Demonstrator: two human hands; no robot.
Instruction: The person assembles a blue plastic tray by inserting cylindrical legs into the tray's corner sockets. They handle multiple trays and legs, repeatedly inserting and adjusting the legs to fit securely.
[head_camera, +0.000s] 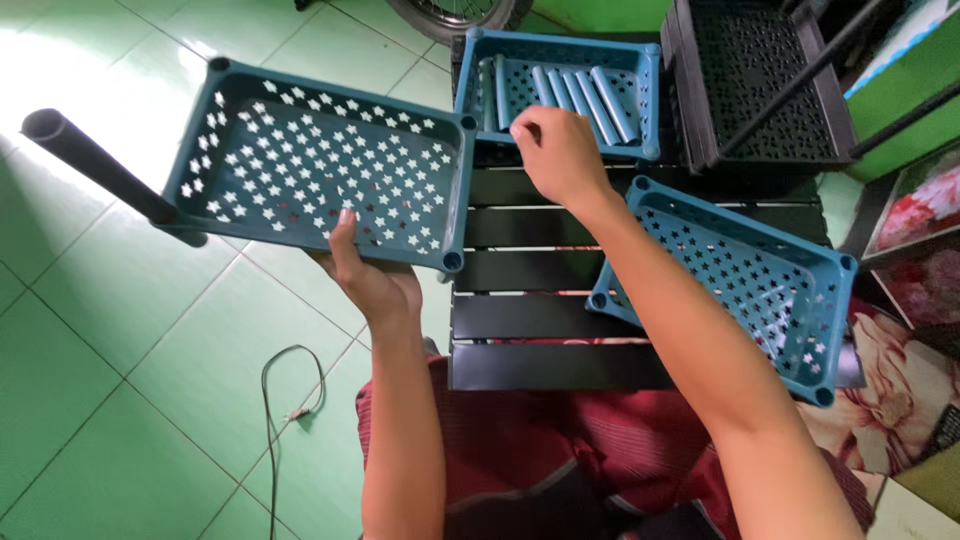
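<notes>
Nearest the camera, above a red cloth over the lap (560, 440), both forearms extend forward over a green tiled floor (100, 380), on which a thin cable (290, 385) lies loose. Left hand (370, 275): grip closed on the near long rim of a teal plastic tray (320, 165) with star-shaped perforations; the thumb lies on the perforated base, the fingers are hidden beneath. This tray is held off the floor and tilted, long axis running left to right, with a dark tube (95, 165) fitted at its far-left corner and projecting toward the upper left. To the right, a second teal star-perforated tray (740, 280) rests at an angle on a black slatted worktop (540, 290), overhanging its right edge and partly covered by the right forearm. Right hand (555, 150): reaches forward over the worktop, fingers curled at the near rim of a third teal tray (560, 85); whether the grip has closed on anything cannot be told. Inside that tray lie several teal tubes (590, 100), side by side, long axes running near to far with a slight lean. The tubes lie directly ahead of the right hand, which is the nearer hand; the left hand is occupied and well apart. Farther right stands a stack of black perforated trays (760, 80) crossed by dark tubes.
</notes>
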